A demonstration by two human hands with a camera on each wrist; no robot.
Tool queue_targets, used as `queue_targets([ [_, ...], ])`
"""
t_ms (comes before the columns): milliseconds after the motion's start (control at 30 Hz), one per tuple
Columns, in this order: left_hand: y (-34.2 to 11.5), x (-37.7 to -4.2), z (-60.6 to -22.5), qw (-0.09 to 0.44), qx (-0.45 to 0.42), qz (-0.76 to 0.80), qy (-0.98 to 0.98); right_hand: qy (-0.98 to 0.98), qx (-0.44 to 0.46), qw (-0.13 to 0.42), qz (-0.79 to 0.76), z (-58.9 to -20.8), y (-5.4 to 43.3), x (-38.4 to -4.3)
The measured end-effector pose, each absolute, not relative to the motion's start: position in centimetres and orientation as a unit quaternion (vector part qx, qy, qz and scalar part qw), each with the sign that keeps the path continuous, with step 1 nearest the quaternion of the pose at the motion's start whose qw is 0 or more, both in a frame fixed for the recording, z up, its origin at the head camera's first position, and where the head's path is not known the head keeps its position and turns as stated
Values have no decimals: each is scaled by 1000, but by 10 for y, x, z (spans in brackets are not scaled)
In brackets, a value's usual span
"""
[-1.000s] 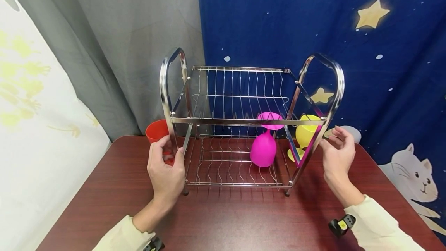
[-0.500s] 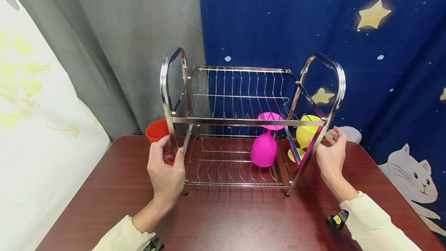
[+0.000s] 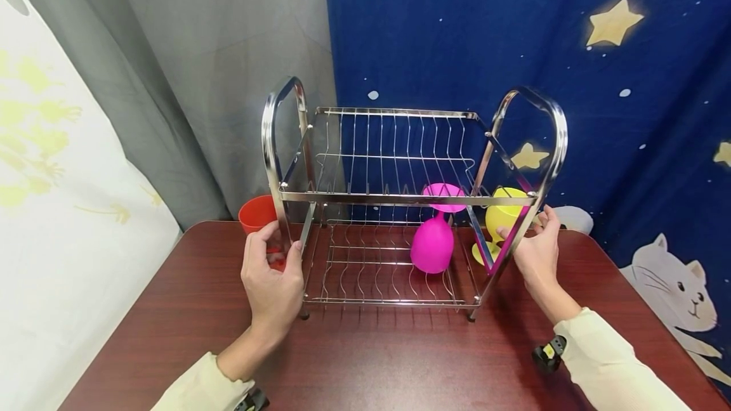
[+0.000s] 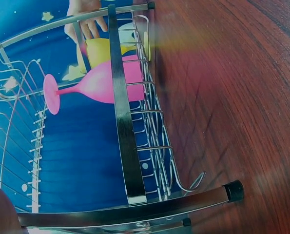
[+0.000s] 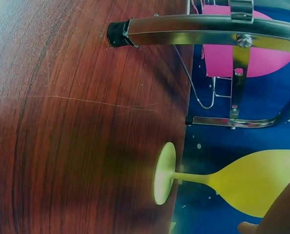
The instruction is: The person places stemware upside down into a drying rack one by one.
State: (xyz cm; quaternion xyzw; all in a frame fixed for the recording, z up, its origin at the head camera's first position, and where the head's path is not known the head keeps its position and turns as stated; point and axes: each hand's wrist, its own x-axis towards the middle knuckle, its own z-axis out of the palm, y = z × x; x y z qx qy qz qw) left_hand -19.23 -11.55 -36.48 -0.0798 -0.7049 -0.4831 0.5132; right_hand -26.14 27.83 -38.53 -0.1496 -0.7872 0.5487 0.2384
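A two-tier metal dish rack (image 3: 394,198) stands on the table. My left hand (image 3: 271,278) grips its left front post, thumb at the front and fingers beyond it. Behind that hand is a red cup (image 3: 257,213), partly hidden. On the right, my right hand (image 3: 538,255) reaches around the outside of the rack to a yellow goblet (image 5: 254,178), its thumb in front of the bowl and its fingers off to the bowl's right. That goblet stands upright on its foot. A pink goblet (image 3: 432,246) rests upside down on the lower tier.
The brown wooden table (image 3: 377,360) extends in front of the rack. A blue curtain (image 3: 411,30) with stars and a grey curtain (image 3: 228,81) hang close behind. White cloth (image 3: 68,176) drapes at the left.
My right hand has moved left toward the yellow goblet, and its thumb now shows in front of the bowl. The left hand, rack and goblets have stayed in place.
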Motion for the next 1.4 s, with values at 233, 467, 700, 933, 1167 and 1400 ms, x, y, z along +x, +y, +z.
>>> queue_targets([
  [233,-116,-192,-365,512,-81,-481,-707,-792,-122,233,552,-392,280,-268],
  [467,-116,-192,-365,512,-81,-481,-707,-777,-105,229,577,-394,280,-276],
  [700,-115,-192,-365,510,-84,-481,-708,-778,-111,232,573,-394,280,-277],
  [933,-115,-192,-364,511,-84,-479,-709,-777,-107,244,570,-394,281,-280],
  [1167,-115,-192,-364,509,-82,-479,-710,-776,-131,240,568,-395,283,-282],
  [1400,-115,-191,-365,509,-79,-480,-710,-775,-142,237,568,-396,286,-282],
])
